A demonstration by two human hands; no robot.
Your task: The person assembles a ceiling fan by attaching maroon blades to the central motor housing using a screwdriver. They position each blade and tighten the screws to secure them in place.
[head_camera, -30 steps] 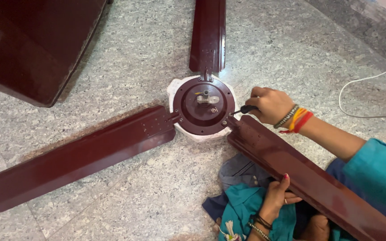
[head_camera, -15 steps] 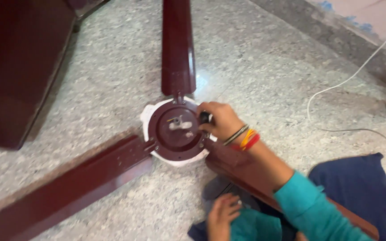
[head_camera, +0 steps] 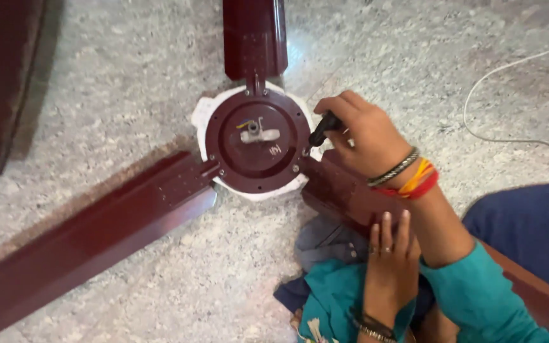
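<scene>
A dark maroon ceiling fan lies on the speckled stone floor, its round motor hub (head_camera: 255, 140) facing up on a white base. My right hand (head_camera: 366, 136) grips a black-handled screwdriver (head_camera: 322, 129) with its tip at a screw on the hub's right rim. My left hand (head_camera: 389, 267) lies flat, fingers stretched, on the lower-right blade (head_camera: 335, 190). One blade (head_camera: 254, 35) points to the top edge, and a third blade (head_camera: 90, 241) runs to the lower left.
A dark maroon piece of furniture (head_camera: 1, 82) stands at the left edge. A white cable (head_camera: 497, 136) curls over the floor at the right. Grey cloth (head_camera: 322, 244) and blue cloth (head_camera: 528, 235) lie by my lap.
The view has swung and closed in on the hub. My right hand stays at the hub's right rim with the screwdriver. My left hand has moved up onto the lower-right blade.
</scene>
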